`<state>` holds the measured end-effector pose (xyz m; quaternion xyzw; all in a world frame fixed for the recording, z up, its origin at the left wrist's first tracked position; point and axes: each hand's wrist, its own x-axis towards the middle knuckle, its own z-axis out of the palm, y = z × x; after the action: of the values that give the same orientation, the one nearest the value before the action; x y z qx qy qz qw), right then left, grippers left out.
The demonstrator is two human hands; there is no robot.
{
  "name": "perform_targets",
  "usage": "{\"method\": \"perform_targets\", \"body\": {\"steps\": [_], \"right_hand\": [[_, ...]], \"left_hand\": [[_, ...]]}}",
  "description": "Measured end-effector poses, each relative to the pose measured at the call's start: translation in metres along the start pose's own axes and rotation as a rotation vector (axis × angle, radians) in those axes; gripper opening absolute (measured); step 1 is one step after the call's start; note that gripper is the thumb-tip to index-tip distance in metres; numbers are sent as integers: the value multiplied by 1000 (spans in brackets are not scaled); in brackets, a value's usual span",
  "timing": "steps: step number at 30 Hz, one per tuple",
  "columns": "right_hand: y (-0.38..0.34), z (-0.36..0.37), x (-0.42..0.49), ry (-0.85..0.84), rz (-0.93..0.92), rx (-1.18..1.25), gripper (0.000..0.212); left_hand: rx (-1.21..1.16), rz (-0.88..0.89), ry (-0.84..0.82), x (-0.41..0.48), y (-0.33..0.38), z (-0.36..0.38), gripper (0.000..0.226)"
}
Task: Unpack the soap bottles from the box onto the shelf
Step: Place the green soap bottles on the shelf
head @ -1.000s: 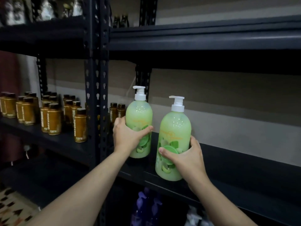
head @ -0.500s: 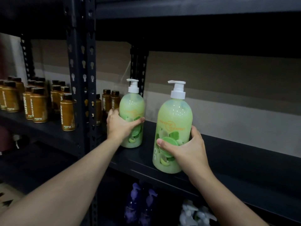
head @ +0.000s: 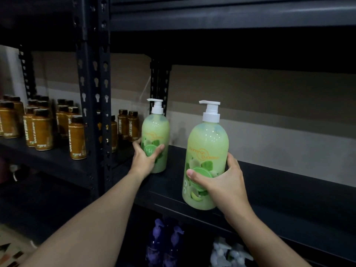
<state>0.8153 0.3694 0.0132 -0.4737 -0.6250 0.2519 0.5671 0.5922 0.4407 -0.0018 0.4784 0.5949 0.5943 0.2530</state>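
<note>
The left hand [head: 145, 160] grips the lower body of the far soap bottle [head: 156, 130], which stands deep on the dark shelf [head: 289, 185]. The right hand [head: 221, 182] wraps around the near soap bottle [head: 208, 147] at the shelf's front edge; I cannot tell if its base touches. Both are filled almost to the shoulder with pale green soap, so I judge them heavy, stiff and perhaps slippery. The wide body is safer to hold than the white pump [head: 211, 112].
</note>
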Motion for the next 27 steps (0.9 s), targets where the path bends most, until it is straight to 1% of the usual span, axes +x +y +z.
{"method": "perform_targets", "body": {"steps": [3, 6, 9, 13, 16, 22, 27], "right_hand": [[2, -3, -4, 7, 8, -5, 96], [2, -4, -3, 19, 24, -4, 97], [-4, 0, 14, 43, 26, -1, 96], [-28, 11, 56, 34, -14, 71, 84], [-34, 31, 85, 34, 3, 98, 79], [-8, 64, 118, 4, 54, 38, 86], [18, 75, 119, -18, 71, 62, 89]], "left_hand": [[41, 19, -61, 2, -7, 1, 98], [89, 11, -76, 4, -11, 1, 105], [115, 34, -61, 5, -11, 4, 104], [143, 42, -41, 8, -15, 7, 101], [160, 40, -29, 9, -17, 10, 97], [173, 46, -22, 14, -22, 13, 92], [188, 29, -35, 17, -24, 14, 91]]}}
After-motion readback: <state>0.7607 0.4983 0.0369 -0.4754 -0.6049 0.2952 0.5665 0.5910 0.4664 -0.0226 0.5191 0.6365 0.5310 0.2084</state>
